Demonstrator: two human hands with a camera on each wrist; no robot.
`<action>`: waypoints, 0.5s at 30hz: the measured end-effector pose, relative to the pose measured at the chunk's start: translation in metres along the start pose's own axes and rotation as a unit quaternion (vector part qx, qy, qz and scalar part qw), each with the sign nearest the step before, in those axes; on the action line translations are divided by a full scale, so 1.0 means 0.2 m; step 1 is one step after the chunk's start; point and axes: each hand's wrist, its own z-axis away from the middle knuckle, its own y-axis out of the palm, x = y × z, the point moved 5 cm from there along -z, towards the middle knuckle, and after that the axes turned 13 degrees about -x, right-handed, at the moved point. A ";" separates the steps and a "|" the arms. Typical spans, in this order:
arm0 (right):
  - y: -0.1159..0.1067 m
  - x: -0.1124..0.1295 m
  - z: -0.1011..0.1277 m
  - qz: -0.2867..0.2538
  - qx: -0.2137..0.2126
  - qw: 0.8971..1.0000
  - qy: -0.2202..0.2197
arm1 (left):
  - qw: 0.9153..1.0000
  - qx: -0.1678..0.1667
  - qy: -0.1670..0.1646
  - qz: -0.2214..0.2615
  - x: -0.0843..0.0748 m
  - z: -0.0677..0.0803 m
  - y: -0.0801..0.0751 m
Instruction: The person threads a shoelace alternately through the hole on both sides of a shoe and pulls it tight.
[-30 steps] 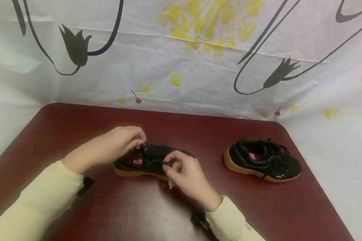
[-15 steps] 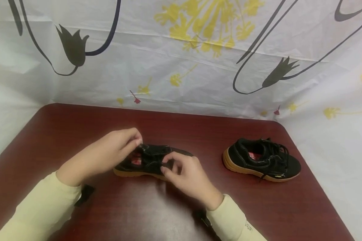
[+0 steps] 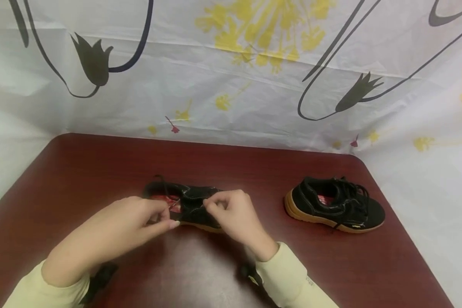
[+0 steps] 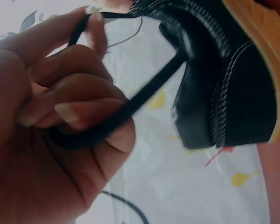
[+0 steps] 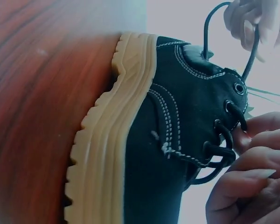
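Note:
A black lace-up shoe point(image 3: 200, 193) with a tan sole and red insole stands on the table, toe to the right. My left hand point(image 3: 134, 222) is at its near heel side and pinches the shoelace point(image 4: 135, 102). In the left wrist view the lace also passes through my curled fingers. My right hand point(image 3: 235, 218) has thumb and forefinger closed at the lacing point(image 5: 221, 151), below the top eyelet point(image 5: 239, 88). Those fingertips partly hide what they pinch. A loose lace end point(image 3: 159, 176) rises beyond the shoe's opening.
A second black shoe point(image 3: 336, 205), laced, stands at the right on the dark red table point(image 3: 254, 162). A patterned white sheet point(image 3: 231, 85) hangs behind the table. Dark gear point(image 3: 100, 280) sits under my left wrist.
My left hand has come from the shoe's far collar down to its near side, leaving the opening in view. My right hand stays at the lacing, having shifted slightly.

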 end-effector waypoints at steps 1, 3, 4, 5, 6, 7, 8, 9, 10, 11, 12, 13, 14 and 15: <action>-0.01 -0.01 0.00 -0.006 -0.007 1.000 0.006 | 1.000 -0.002 0.001 -0.008 0.01 0.00 0.00; -0.02 -0.02 0.01 -0.009 -0.019 1.000 0.019 | 1.000 -0.004 -0.002 -0.022 0.03 0.01 -0.02; -0.03 -0.02 0.02 -0.007 -0.025 0.999 0.018 | 1.000 -0.007 -0.003 -0.026 0.04 0.02 -0.02; -0.03 -0.02 0.02 -0.002 -0.031 0.999 0.014 | 0.999 -0.012 -0.003 -0.032 0.05 0.02 -0.03; -0.04 -0.02 0.02 0.009 -0.037 0.999 0.006 | 0.999 -0.017 -0.004 -0.034 0.06 0.02 -0.04; -0.04 -0.01 0.03 0.023 -0.044 0.999 -0.004 | 0.999 -0.021 -0.004 -0.036 0.07 0.02 -0.04; -0.05 0.00 0.03 0.039 -0.052 0.998 -0.013 | 0.999 -0.025 -0.005 -0.040 0.07 0.02 -0.05; -0.05 0.00 0.04 0.057 -0.058 0.996 -0.022 | 0.999 -0.032 -0.005 -0.043 0.08 0.02 -0.05; -0.06 0.01 0.04 0.074 -0.062 0.995 -0.029 | 0.998 -0.035 -0.008 -0.046 0.09 0.02 -0.06; -0.06 0.01 0.05 0.089 -0.065 0.993 -0.034 | 0.998 -0.035 -0.011 -0.047 0.09 0.02 -0.06; -0.06 0.02 0.05 0.103 -0.067 0.992 -0.037 | 0.998 -0.033 -0.014 -0.048 0.10 0.02 -0.06; -0.06 0.02 0.05 0.113 -0.067 0.991 -0.039 | 0.998 -0.032 -0.017 -0.047 0.10 0.02 -0.07; -0.06 0.02 0.06 0.120 -0.065 0.990 -0.042 | 0.998 -0.031 -0.019 -0.047 0.11 0.02 -0.07; -0.06 0.02 0.06 0.125 -0.060 0.989 -0.045 | 0.998 -0.032 -0.019 -0.047 0.12 0.02 -0.08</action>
